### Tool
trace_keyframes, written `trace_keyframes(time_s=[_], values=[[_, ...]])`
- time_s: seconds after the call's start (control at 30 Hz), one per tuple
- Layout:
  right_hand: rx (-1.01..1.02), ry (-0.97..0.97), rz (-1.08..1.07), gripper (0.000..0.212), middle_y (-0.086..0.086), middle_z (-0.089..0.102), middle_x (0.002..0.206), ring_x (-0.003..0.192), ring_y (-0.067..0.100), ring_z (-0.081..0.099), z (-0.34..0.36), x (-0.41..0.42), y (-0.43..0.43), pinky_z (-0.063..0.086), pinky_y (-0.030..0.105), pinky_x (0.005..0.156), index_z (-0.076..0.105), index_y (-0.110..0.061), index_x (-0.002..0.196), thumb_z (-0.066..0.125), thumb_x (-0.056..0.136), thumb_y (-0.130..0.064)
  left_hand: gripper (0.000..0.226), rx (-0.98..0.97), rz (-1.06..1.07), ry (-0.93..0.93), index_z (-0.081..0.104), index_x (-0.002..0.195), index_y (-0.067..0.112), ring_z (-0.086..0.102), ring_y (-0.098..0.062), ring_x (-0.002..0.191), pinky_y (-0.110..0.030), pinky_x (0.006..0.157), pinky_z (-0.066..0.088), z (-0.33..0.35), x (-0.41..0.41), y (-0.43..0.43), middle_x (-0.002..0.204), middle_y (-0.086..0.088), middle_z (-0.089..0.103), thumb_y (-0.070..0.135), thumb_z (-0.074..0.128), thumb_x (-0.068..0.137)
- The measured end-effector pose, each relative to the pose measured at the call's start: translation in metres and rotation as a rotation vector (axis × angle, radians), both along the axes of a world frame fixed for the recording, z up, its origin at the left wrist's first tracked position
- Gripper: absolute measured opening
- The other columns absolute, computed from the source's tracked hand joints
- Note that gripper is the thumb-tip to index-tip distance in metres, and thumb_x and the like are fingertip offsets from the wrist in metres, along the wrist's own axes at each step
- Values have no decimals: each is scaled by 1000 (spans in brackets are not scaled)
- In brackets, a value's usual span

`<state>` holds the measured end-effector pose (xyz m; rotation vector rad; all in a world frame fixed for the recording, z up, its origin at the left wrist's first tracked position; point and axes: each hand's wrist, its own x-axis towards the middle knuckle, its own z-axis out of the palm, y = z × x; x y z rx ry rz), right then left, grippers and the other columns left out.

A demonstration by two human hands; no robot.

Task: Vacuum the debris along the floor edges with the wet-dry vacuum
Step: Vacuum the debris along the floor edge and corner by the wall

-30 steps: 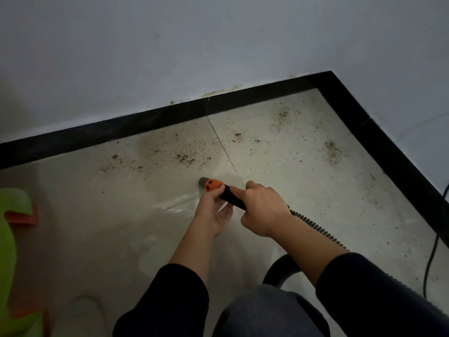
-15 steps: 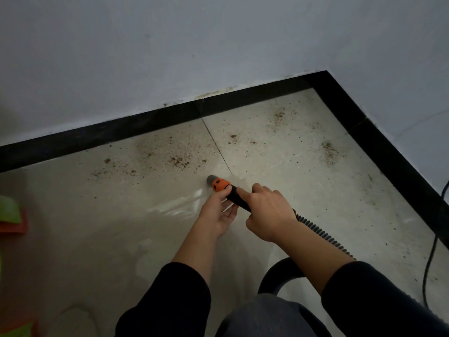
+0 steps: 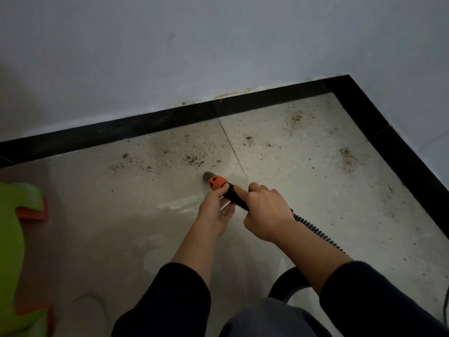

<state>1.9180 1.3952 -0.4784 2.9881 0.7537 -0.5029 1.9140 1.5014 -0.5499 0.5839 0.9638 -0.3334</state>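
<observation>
Since half a second ago, the vacuum nozzle (image 3: 207,176) has shifted left, away from the grout seam (image 3: 230,147) and closer to the nearest cluster of debris (image 3: 194,160); the green object (image 3: 14,215) has come back into view at the left edge.

The grey nozzle tip rests on, or just above, the pale floor tile (image 3: 121,215); contact cannot be confirmed. Behind it sits an orange collar (image 3: 217,182), then the black wand (image 3: 237,199). The left hand (image 3: 215,210) holds the wand from below, just behind the collar, with its thumb on top. The right hand (image 3: 266,211) grips the wand further back, its forefinger laid along it. A ribbed hose (image 3: 315,231) runs from under the right hand toward the lower right.

Brown debris lies scattered between the nozzle and the black baseboard (image 3: 145,128), and on toward the room corner. A dark cord (image 3: 445,310) shows at the right edge.
</observation>
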Motion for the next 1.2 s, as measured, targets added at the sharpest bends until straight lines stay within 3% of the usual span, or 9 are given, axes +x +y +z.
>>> trace_keyframes(time_s=[0.17,0.5,1.2], values=[[12,2,25,67,4,50,111,105,25,50,-1,-1,12,38,33,85,28,-27,146,53,85,-17,27,-2,35,-5,62,118,3,59,-20,105,-24,72,48,0,-4,11,103,-11,65,16,62,94],[31,22,82,68,3,49,109,104,25,50,-3,-2,36,40,34,86,27,-28,147,53,85,-18,31,40,53,0,62,122,4,60,-18,90,-25,66,48,0,-15,37,106,-10,65,20,62,95],[53,26,227,62,3,48,108,101,24,50,-7,-9,87,37,31,82,31,-27,144,53,87,-18,38,66,170,33,62,126,5,60,-21,99,-28,68,47,-5,-38,87,121,-12,66,24,65,93]])
